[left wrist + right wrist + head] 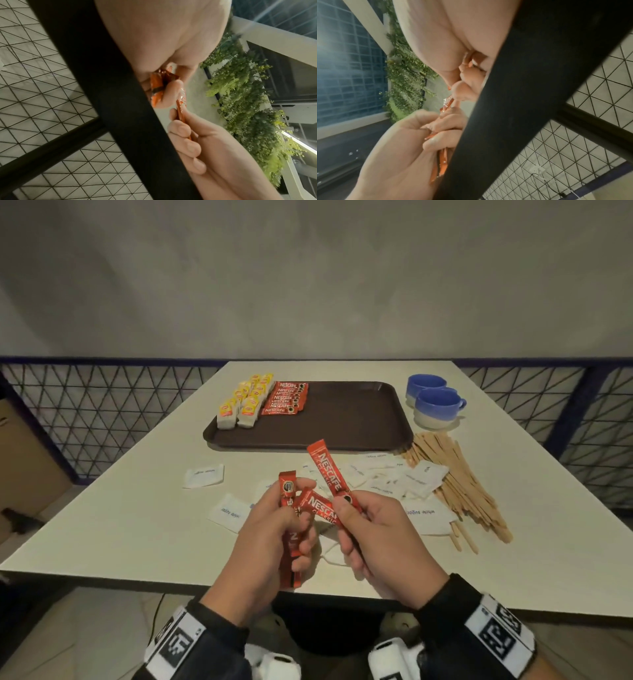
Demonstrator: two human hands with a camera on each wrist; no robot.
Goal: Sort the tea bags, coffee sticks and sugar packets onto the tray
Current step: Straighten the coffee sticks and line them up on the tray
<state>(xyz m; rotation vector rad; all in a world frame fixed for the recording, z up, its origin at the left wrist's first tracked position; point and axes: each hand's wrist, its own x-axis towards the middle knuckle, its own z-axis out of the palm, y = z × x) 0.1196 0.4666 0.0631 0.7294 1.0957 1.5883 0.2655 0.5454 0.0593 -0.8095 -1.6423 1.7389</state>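
On the pale, matte table [102,508], the left end of the dark brown plastic tray [352,419] holds two rows of tea bags [245,402], small white paper blocks with yellow tags. Just beside them lies an overlapping column of glossy red coffee sticks [285,398]. The rest of the tray is bare, with rounded corners and a raised rim.

Nearer the person, flat white paper sugar packets [383,481] lie scattered across the table, some overlapping.

The left hand [270,535] has its fingers curled round a bundle of upright red foil sticks [287,498], thumb pressed on top. The right hand [373,539] pinches two more long, narrow sticks [327,470] between thumb and curled fingers; these splay apart, one leaning up toward the tray, the other slanting toward the left hand. In the wrist views, the shiny red wrappers show between the fingers.

To the right, a loose heap of thin, flat wooden stirrers [455,484] fans out. Behind it, two rounded cups [435,402], glazed blue over white, stand touching.
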